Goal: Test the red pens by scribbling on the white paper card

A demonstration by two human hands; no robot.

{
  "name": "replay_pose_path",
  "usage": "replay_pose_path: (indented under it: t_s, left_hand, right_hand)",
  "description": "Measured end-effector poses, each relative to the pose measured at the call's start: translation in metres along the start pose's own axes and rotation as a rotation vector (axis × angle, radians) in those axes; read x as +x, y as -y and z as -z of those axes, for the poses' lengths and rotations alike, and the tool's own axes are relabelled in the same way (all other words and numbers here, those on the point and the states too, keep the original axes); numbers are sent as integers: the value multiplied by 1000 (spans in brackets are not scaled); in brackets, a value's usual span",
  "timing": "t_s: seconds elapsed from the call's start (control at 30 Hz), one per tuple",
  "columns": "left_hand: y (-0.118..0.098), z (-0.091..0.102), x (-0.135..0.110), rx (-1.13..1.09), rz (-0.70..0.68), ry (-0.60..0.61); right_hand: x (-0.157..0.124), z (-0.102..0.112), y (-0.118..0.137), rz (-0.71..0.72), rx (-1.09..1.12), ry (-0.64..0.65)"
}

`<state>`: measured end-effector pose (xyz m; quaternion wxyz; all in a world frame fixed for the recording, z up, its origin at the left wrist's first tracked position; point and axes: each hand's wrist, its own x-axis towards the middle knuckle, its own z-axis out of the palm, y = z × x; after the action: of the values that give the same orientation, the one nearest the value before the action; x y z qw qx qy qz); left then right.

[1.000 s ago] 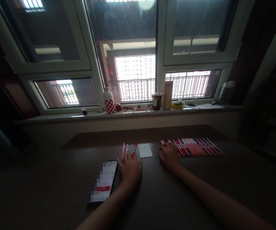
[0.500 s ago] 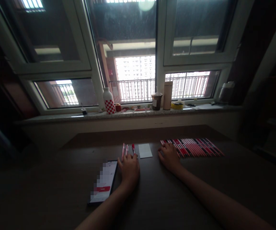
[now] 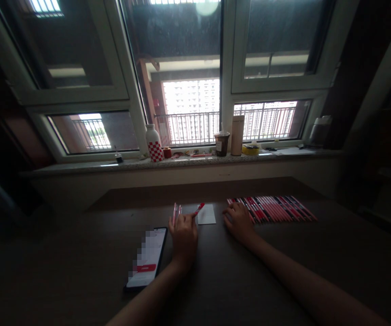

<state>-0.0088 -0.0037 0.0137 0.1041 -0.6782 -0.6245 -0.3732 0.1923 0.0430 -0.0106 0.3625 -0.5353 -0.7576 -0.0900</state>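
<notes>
My left hand [image 3: 184,235] is closed on a slim red-capped pen [image 3: 200,207], which tilts up to the right in front of a white paper [image 3: 210,213]. Two pink pens [image 3: 174,212] lie side by side just beyond its fingers, their near ends hidden. My right hand [image 3: 239,221] rests at the left end of a long row of pink, red and black pens [image 3: 277,209], fingers loosely bent and a little apart. The hand covers part of that end, and I see nothing gripped in it.
A phone [image 3: 148,258] with a lit screen lies left of my left forearm on the dark table [image 3: 222,271]. Beyond, the windowsill [image 3: 188,164] holds a red-checked bottle [image 3: 154,144], a drink cup [image 3: 221,144], a tan flask [image 3: 238,136] and a yellow tape roll [image 3: 250,149].
My left hand has lifted the red-capped pen from the table and tilted it rightward, so its cap end now overlaps the white paper. My right hand has hardly moved.
</notes>
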Motion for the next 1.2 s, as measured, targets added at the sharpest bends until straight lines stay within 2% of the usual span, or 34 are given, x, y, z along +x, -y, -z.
replay_pose_path:
  t_s: [0.3, 0.53, 0.9, 1.2]
  left_hand:
    - [4, -6, -2, -229, -67, 26]
    - [3, -7, -2, -318, -63, 106]
    - [1, -4, -5, -180, -22, 190]
    - [1, -3, -6, -41, -17, 173]
  right_hand:
    - [-1, -4, 1, 190, 142, 23]
    - [-1, -6, 1, 234, 174, 73]
    - [-2, -5, 4, 211, 164, 97]
    - [-2, -3, 5, 239, 205, 114]
